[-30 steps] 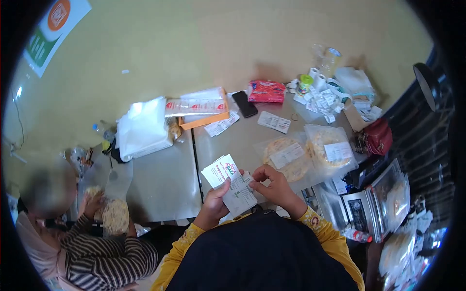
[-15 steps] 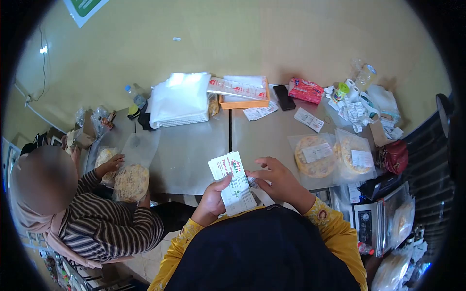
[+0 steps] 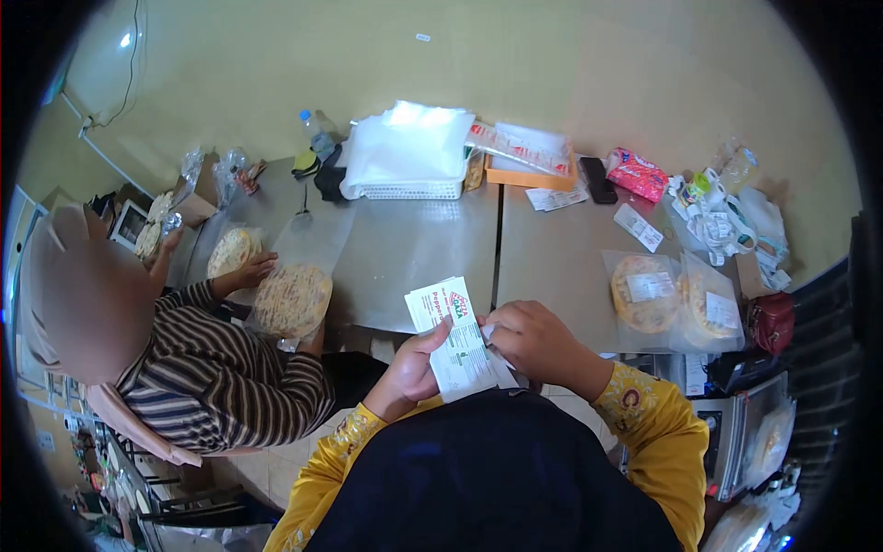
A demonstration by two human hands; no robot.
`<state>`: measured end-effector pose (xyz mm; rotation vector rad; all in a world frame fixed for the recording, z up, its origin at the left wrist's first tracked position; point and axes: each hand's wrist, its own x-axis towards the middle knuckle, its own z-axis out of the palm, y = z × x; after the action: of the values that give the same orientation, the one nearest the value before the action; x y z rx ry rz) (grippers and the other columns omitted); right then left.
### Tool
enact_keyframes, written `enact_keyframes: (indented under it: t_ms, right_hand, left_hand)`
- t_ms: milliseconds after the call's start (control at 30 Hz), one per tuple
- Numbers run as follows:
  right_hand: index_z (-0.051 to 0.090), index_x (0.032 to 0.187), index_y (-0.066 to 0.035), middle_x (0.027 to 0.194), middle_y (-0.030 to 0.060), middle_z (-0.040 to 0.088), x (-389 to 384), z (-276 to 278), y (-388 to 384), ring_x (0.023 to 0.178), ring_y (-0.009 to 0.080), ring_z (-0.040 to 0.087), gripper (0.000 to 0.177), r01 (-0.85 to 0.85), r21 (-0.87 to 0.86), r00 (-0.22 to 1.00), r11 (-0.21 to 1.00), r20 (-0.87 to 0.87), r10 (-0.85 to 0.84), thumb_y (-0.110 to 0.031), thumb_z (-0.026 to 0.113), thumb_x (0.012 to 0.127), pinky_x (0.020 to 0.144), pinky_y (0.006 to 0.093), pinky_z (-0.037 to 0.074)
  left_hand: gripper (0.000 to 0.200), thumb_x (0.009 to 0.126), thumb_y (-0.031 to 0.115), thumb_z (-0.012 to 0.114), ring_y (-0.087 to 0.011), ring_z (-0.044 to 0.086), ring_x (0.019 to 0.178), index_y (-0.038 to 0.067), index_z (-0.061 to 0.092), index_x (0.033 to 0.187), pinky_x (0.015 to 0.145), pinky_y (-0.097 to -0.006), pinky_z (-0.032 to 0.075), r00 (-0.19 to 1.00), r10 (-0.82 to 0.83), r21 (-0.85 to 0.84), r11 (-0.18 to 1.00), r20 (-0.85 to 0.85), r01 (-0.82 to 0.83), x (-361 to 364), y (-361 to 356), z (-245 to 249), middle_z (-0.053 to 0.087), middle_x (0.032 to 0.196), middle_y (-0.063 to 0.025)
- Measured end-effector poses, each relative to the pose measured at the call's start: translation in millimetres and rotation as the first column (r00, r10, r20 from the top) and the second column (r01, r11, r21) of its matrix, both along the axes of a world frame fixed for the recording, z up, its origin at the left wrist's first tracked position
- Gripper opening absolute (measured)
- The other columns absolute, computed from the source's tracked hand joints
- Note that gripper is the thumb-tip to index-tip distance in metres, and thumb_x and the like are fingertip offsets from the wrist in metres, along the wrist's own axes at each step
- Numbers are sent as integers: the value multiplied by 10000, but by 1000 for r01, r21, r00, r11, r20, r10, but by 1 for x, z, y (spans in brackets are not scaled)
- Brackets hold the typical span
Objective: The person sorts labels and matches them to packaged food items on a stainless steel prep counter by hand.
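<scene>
Printed white label cards with red and green print are held in my left hand, its thumb lying over their left edge. My right hand is at the cards' right edge, fingers bent and pressed together on a small whitish piece whose details are hidden. Both hands are in front of my body, near the table's front edge. Two bagged pizzas, one left and one right, lie on the table to the right, each with a label on top.
A person in a striped top handles a bagged pizza at left. Along the back are a white basket, an orange tray, a phone, a pink packet and a heap of label strips.
The view has turned left, so the table items appear shifted right. The fingers of my right hand have closed in at the cards' edge. The other person's pizza is still in their hands.
</scene>
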<state>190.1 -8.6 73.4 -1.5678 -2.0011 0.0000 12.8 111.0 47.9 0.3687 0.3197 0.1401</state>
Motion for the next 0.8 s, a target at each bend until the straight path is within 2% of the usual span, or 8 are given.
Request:
enact_keyframes:
  t_ms: [67, 133, 233, 333, 367, 467, 567, 800]
  right_hand:
    - [619, 787, -59, 828, 56, 587, -11, 3, 5, 779, 205, 580, 105, 84, -94, 968, 992, -228, -103, -85, 662, 695, 700, 322, 467]
    - [625, 790, -36, 767, 56, 599, -23, 7, 9, 689, 168, 585, 105, 166, -216, 810, 962, -527, -258, -77, 676, 709, 632, 292, 474]
    - [629, 832, 0, 708, 45, 605, -49, 2, 22, 608, 98, 558, 124, -65, -320, 455, 945, -852, -258, -90, 666, 754, 559, 241, 457]
    - [628, 860, 21, 716, 36, 606, -74, 4, 36, 603, 69, 539, 154, -261, -410, 316, 874, -892, -324, -96, 666, 767, 547, 221, 446]
    - [630, 858, 13, 711, 31, 599, -79, -4, 40, 587, 70, 532, 145, -262, -431, 310, 863, -885, -348, -96, 665, 768, 538, 208, 438]
    - [632, 854, 2, 709, 26, 595, -85, -12, 44, 599, 64, 525, 143, -233, -434, 348, 870, -873, -342, -107, 666, 768, 539, 206, 427]
    - [634, 849, -9, 707, 19, 590, -83, -5, 40, 613, 64, 521, 134, -245, -478, 307, 843, -863, -401, -114, 662, 771, 542, 210, 419]
    - [635, 830, -17, 713, 9, 590, -75, -18, 29, 641, 70, 529, 122, -181, -480, 282, 858, -862, -422, -118, 660, 766, 578, 222, 429]
  left_hand:
    - [443, 930, 268, 436, -251, 481, 1133, 10, 370, 1284, 985, -419, 362, 994, 105, 111, 988, 12, -106, -10, 2, 0, 503, 1204, -123]
    - [449, 933, 265, 433, -242, 475, 1140, 12, 358, 1296, 990, -413, 360, 980, 199, 180, 963, 28, -201, -20, 0, 2, 486, 1222, -114]
    - [519, 938, 328, 390, -244, 447, 1169, 18, 281, 1339, 1003, -412, 352, 952, 299, 279, 911, 61, -304, -28, 0, 1, 408, 1294, -112]
    - [575, 935, 394, 336, -260, 419, 1195, 24, 226, 1361, 1006, -408, 349, 960, 254, 266, 924, 114, -276, -36, -1, 6, 365, 1327, -120]
    - [637, 920, 467, 272, -270, 396, 1212, 25, 197, 1372, 1007, -403, 347, 958, 265, 327, 901, 108, -286, -36, -2, 2, 326, 1352, -133]
    - [692, 899, 518, 260, -272, 386, 1219, 24, 179, 1378, 1007, -403, 342, 951, 296, 306, 900, 89, -309, -37, -7, 0, 315, 1354, -144]
    - [740, 877, 562, 250, -272, 374, 1228, 24, 176, 1379, 1014, -406, 327, 959, 265, 312, 907, 96, -282, -36, -10, -2, 310, 1355, -150]
    - [752, 874, 576, 252, -267, 354, 1242, 25, 180, 1382, 1039, -398, 283, 972, 222, 392, 889, 81, -236, -20, -19, -8, 304, 1361, -145]
